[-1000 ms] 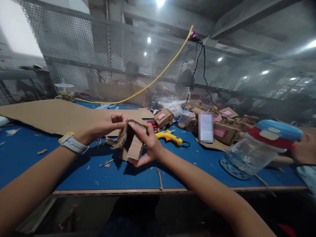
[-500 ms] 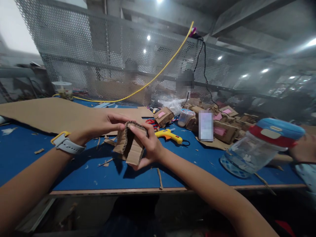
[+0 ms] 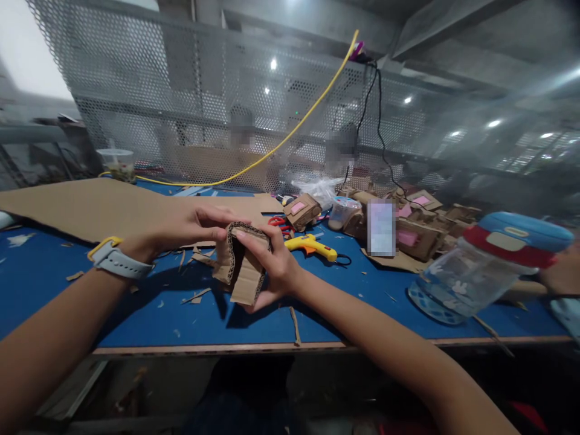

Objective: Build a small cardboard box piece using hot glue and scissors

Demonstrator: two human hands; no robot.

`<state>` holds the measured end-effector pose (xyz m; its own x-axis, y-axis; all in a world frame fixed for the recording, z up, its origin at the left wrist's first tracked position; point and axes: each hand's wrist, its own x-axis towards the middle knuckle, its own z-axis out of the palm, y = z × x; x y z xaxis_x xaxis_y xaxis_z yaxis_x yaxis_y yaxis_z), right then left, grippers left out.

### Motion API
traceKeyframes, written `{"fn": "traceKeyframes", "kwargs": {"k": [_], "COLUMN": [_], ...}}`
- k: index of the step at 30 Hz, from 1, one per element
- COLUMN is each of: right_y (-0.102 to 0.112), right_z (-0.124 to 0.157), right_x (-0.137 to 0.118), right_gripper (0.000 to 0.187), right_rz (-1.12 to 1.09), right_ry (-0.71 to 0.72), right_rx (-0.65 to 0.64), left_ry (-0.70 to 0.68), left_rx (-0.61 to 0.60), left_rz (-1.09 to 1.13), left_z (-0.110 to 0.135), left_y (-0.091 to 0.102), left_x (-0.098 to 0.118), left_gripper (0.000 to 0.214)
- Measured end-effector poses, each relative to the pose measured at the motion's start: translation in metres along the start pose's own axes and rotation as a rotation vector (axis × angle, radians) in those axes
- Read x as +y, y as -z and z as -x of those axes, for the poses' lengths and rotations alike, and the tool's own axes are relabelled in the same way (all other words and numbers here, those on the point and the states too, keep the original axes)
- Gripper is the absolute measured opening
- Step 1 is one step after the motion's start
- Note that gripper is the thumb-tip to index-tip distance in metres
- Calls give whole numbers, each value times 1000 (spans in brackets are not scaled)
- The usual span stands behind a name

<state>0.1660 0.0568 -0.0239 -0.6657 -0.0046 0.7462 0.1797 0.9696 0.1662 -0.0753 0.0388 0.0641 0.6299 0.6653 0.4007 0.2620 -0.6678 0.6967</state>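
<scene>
A folded piece of corrugated cardboard (image 3: pixel 247 281), bent into a small open box shape, is held between my two hands just above the blue table (image 3: pixel 181 326). My right hand (image 3: pixel 278 263) wraps its right side, thumb pressed along the top edge and fingers beneath. My left hand (image 3: pixel 194 226), with a watch (image 3: pixel 120 258) on the wrist, grips the upper left edge; some of its fingers are hidden behind the cardboard. A yellow hot glue gun (image 3: pixel 312 246) lies just beyond my right hand. Behind it are red-handled scissors (image 3: pixel 280 225).
A large flat cardboard sheet (image 3: pixel 90 208) covers the back left. At right stand a water bottle (image 3: pixel 480 272) and a phone (image 3: pixel 381 228), near several cardboard pieces with pink patches (image 3: pixel 410 237). Cardboard scraps (image 3: pixel 295 326) litter the table. Another person's arm (image 3: pixel 559 272) shows at far right.
The view has shifted slightly, so the bottle and phone appear a little farther right. Both hands keep their hold on the folded cardboard, with hardly any movement.
</scene>
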Motion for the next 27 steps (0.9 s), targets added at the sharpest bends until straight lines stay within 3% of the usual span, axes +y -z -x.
{"fn": "traceKeyframes", "kwargs": {"k": [6, 12, 18, 23, 27], "right_y": [3, 0, -2, -7, -8], "right_z": [-2, 1, 0, 6, 9], "right_x": [-4, -6, -8, -3, -2], "right_gripper": [127, 120, 129, 121, 119], "right_rz": [11, 71, 63, 36, 35], "right_ry": [65, -32, 27, -69, -83], "right_rx": [100, 15, 170, 67, 52], "left_ry": [-49, -44, -52, -2, 5], "left_rx": [26, 56, 100, 135, 179], "left_rz": [-116, -105, -101, 51, 23], "left_z": [0, 1, -1, -2, -1], "left_y": [-2, -7, -13, -22, -30], "left_x": [7, 8, 13, 13, 10], "left_gripper": [38, 43, 30, 27, 33]}}
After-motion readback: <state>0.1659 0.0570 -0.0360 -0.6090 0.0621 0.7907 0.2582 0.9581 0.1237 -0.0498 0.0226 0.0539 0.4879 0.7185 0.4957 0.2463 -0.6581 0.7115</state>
